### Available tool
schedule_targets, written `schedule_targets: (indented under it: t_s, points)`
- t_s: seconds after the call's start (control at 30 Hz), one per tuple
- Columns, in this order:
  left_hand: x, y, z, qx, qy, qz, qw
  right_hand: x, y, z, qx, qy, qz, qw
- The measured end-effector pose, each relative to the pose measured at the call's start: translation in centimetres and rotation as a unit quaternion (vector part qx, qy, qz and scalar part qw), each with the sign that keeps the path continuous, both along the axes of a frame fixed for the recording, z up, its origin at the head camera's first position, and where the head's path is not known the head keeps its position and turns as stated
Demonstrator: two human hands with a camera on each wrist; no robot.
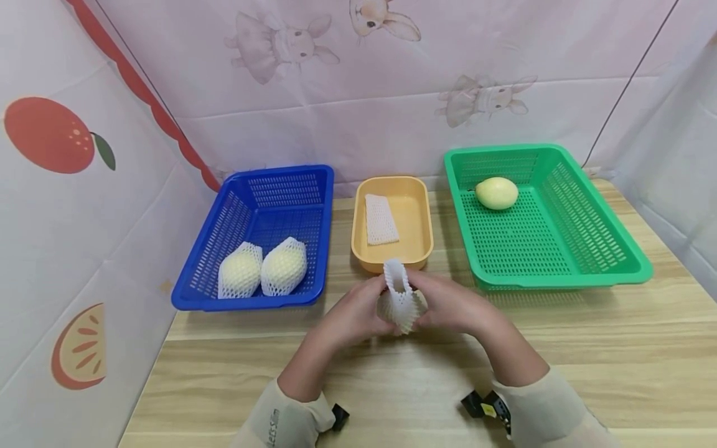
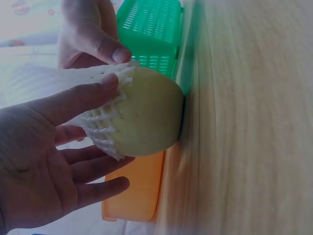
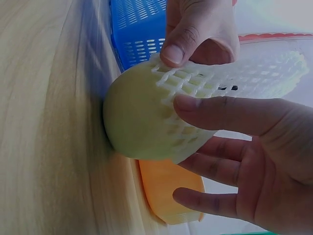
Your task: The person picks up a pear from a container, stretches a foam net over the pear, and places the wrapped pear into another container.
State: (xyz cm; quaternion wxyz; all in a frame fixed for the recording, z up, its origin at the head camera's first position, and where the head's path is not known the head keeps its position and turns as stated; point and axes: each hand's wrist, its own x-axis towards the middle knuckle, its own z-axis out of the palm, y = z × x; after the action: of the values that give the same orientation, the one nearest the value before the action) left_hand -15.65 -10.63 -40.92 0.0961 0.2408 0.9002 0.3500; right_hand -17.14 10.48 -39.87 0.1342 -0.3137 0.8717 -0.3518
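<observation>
A pale yellow-green fruit [image 2: 155,112] stands on the table with a white foam net [image 3: 188,88] over its upper part; its lower part is bare. My left hand [image 1: 358,314] grips the net and fruit from the left, thumb and fingers curled round them. From the other side my right hand [image 1: 450,305] holds the net's lower edge, its thumb [image 3: 195,104] pressing on the mesh. The net's empty upper end [image 1: 395,274] rises above both hands in the head view.
A blue basket [image 1: 252,305] at the left holds two netted fruits [image 1: 239,272]. Behind my hands, an orange tray [image 1: 414,218] holds a flat foam net [image 1: 381,221]. At the right, a green basket [image 1: 560,280] holds one bare fruit [image 1: 496,193].
</observation>
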Motion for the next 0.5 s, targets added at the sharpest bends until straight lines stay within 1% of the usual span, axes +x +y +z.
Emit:
schedule_targets:
  t_s: [0.1,0.3,0.5]
  points:
    - [-0.11,-0.03,-0.13,-0.003,-0.007,0.000,1.0000,-0.13,0.01,-0.15,0.001,0.000,0.003,1.0000]
    - [-0.26,-0.10,-0.38,-0.011,-0.036,0.006,0.9993,-0.17,0.05,-0.36,0.018,-0.005,0.001,0.9998]
    - [-0.11,-0.22,-0.53,-0.022,-0.052,0.012,0.9983,-0.22,0.00,-0.75,0.028,-0.003,0.008,0.9996]
